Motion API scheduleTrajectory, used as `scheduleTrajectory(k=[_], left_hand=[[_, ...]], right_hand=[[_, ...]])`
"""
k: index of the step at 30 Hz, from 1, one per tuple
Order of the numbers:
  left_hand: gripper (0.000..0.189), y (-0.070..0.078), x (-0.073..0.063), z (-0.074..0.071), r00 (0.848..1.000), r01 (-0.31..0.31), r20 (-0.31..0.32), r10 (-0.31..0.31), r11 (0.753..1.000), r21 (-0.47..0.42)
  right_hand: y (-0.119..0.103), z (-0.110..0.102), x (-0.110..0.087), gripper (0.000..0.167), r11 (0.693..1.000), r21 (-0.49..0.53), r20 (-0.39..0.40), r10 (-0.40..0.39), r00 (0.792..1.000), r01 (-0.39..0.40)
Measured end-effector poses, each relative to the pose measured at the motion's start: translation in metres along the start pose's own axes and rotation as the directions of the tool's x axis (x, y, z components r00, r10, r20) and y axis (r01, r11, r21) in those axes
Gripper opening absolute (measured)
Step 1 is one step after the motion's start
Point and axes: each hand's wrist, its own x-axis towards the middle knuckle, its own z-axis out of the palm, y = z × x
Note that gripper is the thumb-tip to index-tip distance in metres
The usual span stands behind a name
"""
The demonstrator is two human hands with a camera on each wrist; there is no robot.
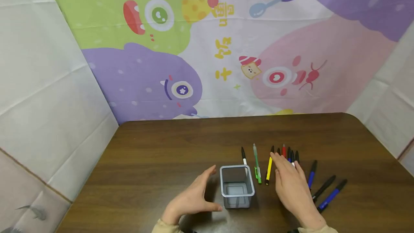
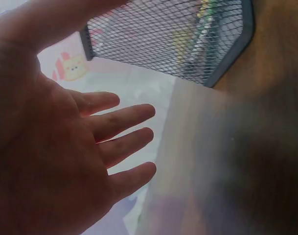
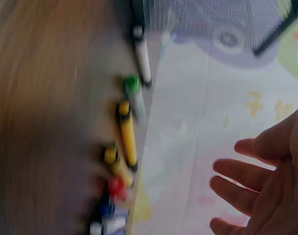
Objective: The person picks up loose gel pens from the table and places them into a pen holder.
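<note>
Cup (image 1: 237, 195): upright on the table (image 1: 145, 175), mesh-sided; I note no pen standing in it.

Left hand (image 1: 193, 197): just left of the cup, fingers extended, thumb spread well away from them, nothing held. Whether the thumb tip touches the cup I cannot tell.

Right hand (image 1: 293, 186): to the cup's right, over the pens, fingers nearly straight and slightly apart, nothing held.

Step in hand, in my judgement: the approach, with neither grip made. The next move, as I assess it, calls for my left thumb and fingers to steady the cup by its walls, and for my right fingertips to come down and pinch a single pen.

Other items, all placed from the cup: white pen (image 1: 244, 161) directly behind, partly screened by the mesh; green pen (image 1: 257, 164) just right; yellow pen (image 1: 269, 170) beyond that; then red pen (image 1: 284, 151) amid dark-capped pens (image 1: 297, 155). Farthest right lie a black pen (image 1: 324, 188) and blue pen (image 1: 333, 194).

Obstructions: my right hand hides part of the cluster, whose close spacing risks disturbing neighbours. Printed cloth (image 1: 223, 96) hangs well behind the cup, clear of the work.
</note>
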Motion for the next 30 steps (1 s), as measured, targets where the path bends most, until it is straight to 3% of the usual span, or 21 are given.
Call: scheduleTrajectory(k=[7,12,18,20,23,26,30], left_hand=[[0.107,-0.006,0.008,0.011,0.998,-0.039,-0.050,0.038,0.999,-0.028],[0.101,-0.006,0.013,0.019,0.994,-0.075,-0.082,0.073,0.997,-0.028],[0.089,-0.005,0.015,0.024,0.990,-0.063,-0.126,0.066,0.998,0.032],[0.085,-0.004,0.015,0.024,0.990,-0.055,-0.130,0.060,0.998,0.042],[0.082,-0.003,0.015,0.024,0.991,-0.048,-0.124,0.053,0.998,0.041],[0.081,-0.002,0.015,0.024,0.992,-0.044,-0.115,0.048,0.998,0.042],[0.079,-0.004,0.015,0.025,0.993,-0.045,-0.109,0.050,0.998,0.051]], right_hand=[[0.032,-0.019,0.002,0.035,0.990,0.024,0.009,0.138,0.990,-0.138],[0.052,-0.030,-0.002,0.033,0.966,0.011,0.037,0.257,0.966,-0.257],[0.079,-0.042,-0.010,0.026,0.926,-0.008,0.061,0.377,0.924,-0.377],[0.088,-0.044,-0.012,0.027,0.905,-0.021,0.113,0.425,0.898,-0.426],[0.100,-0.045,-0.013,0.034,0.867,-0.049,0.238,0.493,0.837,-0.496],[0.109,-0.044,-0.015,0.044,0.830,-0.092,0.349,0.545,0.763,-0.550],[0.114,-0.043,-0.018,0.055,0.800,-0.138,0.436,0.578,0.690,-0.583]])
